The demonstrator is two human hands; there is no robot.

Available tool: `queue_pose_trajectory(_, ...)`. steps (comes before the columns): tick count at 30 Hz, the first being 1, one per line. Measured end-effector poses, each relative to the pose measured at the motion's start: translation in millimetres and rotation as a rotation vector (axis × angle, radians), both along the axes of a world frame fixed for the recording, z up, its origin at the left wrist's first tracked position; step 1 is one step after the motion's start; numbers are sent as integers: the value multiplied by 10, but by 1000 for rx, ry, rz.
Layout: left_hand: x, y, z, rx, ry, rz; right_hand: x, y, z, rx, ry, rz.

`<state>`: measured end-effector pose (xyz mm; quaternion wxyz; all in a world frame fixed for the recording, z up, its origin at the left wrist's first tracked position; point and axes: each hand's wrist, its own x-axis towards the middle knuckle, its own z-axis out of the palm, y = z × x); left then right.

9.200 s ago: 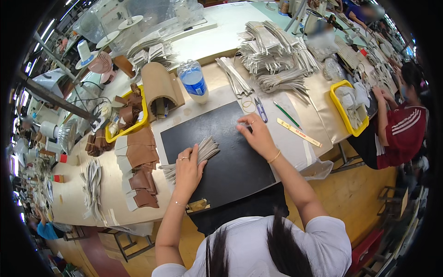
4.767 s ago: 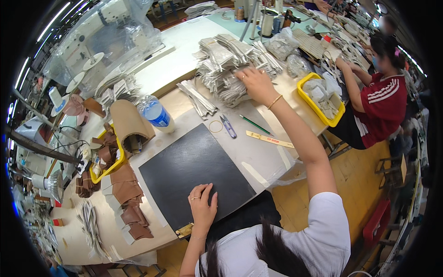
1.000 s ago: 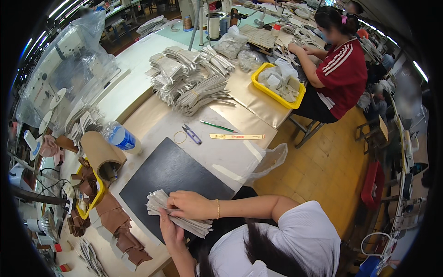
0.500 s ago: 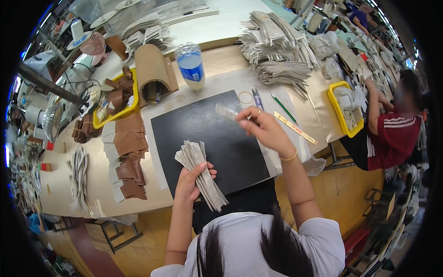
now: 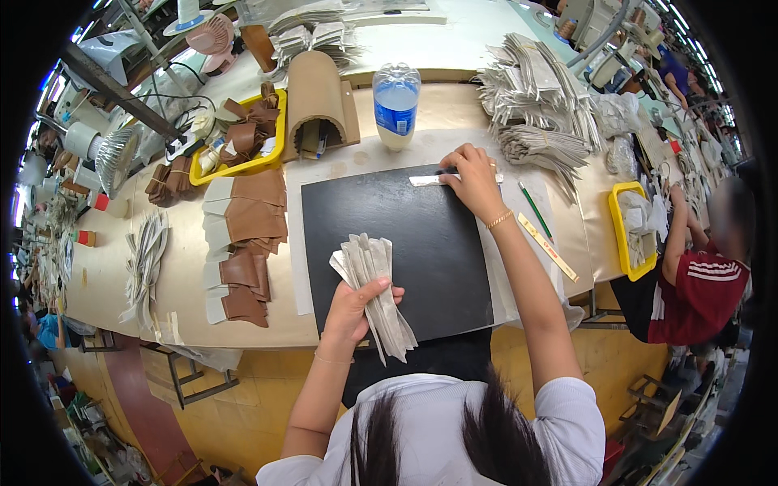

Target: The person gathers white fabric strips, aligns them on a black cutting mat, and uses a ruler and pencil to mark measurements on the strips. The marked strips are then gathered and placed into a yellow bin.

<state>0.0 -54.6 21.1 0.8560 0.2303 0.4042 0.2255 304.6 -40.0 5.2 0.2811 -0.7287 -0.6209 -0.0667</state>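
2 hands busy. L hand (image 5: 355,310) is closed round a bundle (image 5: 371,279) of pale strips, thumb on top, over the near part of the black board (image 5: 405,223); bundle's far end fans out, near end hangs past the edge. R hand (image 5: 478,185) has fingertips closed on 1 strip (image 5: 427,181) by the board's far R corner. Strip runs approx. L to R, its R end showing past the fingers. Can't tell if it's flat all along.

To do this well: grip the bundle firm, approx. mid-length, w/o crushing, so none slide or crease. Check R fingers have just 1 strip, not 2 stuck together. Lay it straight & flat, then lift fingers straight up so it won't drag. Mind the R forearm: ruler (image 5: 549,249) is just beside it & pencil (image 5: 536,211) nearby. Bottle (image 5: 396,113) stands beyond the board; don't reach carelessly.
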Motion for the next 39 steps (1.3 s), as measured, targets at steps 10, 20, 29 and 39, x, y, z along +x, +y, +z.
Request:
queue_pose_trajectory(10,85,-31,29,88,-58,-42,-1118,-565,459,-220,893,284)
queue_pose_trajectory(20,-235,129,60,213,17,150,-1095,-626,175,-300,1485,223)
queue_pose_trajectory(29,-1130,368,255,334,221,447,-878,-395,171,-151,1340,35)
queue_pose_trajectory(39,-1475,277,301,303,193,414,-1001,45,-50,-290,1413,-83)
